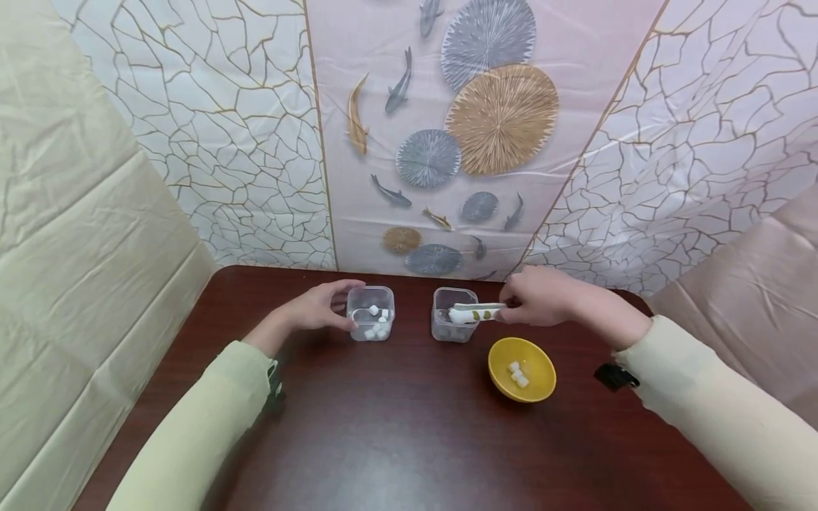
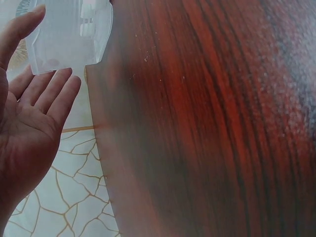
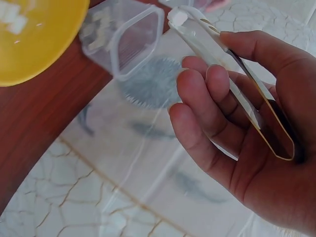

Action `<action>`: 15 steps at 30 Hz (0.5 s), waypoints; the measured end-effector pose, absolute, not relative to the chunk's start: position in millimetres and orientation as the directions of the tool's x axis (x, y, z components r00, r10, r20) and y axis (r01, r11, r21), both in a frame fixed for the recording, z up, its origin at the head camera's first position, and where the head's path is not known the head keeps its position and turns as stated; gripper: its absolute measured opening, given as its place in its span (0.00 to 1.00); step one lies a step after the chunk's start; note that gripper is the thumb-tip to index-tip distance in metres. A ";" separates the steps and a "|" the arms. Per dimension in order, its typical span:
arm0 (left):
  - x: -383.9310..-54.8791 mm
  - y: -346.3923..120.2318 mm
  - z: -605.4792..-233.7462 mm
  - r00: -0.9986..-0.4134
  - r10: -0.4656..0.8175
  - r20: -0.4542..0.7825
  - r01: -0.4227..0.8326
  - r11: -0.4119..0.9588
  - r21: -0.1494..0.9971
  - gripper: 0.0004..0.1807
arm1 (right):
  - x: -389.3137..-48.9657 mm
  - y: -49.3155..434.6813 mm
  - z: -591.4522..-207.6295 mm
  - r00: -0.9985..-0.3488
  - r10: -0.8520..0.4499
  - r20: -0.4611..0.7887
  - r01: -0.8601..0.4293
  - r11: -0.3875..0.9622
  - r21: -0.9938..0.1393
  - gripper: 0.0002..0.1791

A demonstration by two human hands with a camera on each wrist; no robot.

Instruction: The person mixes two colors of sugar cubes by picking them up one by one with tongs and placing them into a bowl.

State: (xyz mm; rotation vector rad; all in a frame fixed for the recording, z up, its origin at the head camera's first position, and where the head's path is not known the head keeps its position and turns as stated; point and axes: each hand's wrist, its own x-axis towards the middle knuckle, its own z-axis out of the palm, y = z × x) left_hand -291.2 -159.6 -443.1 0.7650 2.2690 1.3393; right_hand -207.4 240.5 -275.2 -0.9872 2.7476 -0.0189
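Observation:
My left hand (image 1: 317,306) holds a clear plastic container (image 1: 390,306), thumb at its near side and fingers at its far side. Several small white cubes (image 1: 373,310) lie in it. In the left wrist view, the thumb and fingertips touch the container's (image 2: 59,54) walls. My right hand (image 1: 543,294) grips a pair of tongs (image 1: 487,313) over a second clear container (image 1: 455,334). A white cube (image 3: 178,18) sits between the tong tips in the right wrist view. Several pale pieces (image 3: 101,29) are inside that second container (image 3: 160,29).
A yellow bowl (image 1: 544,376) with a few white cubes (image 1: 519,376) stands near the right forearm, in front of the second container. The dark wooden table (image 1: 383,426) ends at a patterned cloth (image 1: 268,177) behind the containers.

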 end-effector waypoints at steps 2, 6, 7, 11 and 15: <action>-291.1 -160.0 -443.2 -0.774 0.631 -0.061 0.256 0.399 0.880 0.47 | -201.7 250.9 -275.8 -0.756 -0.623 -0.203 -0.618 0.781 -0.092 0.23; -292.0 -159.9 -443.1 -0.775 0.628 -0.066 0.256 0.407 0.877 0.48 | -190.4 271.3 -278.8 -0.777 -0.591 -0.215 -0.583 0.805 -0.105 0.23; -292.4 -159.8 -443.2 -0.775 0.629 -0.065 0.256 0.406 0.877 0.48 | -187.5 276.2 -279.7 -0.785 -0.578 -0.223 -0.569 0.815 -0.107 0.23; -293.3 -159.9 -444.1 -0.772 0.633 -0.060 0.262 0.402 0.878 0.48 | -177.9 293.4 -284.8 -0.801 -0.541 -0.256 -0.528 0.841 -0.123 0.22; -293.9 -160.4 -445.6 -0.774 0.630 -0.062 0.258 0.404 0.878 0.48 | -172.5 305.8 -293.7 -0.801 -0.527 -0.284 -0.507 0.850 -0.146 0.22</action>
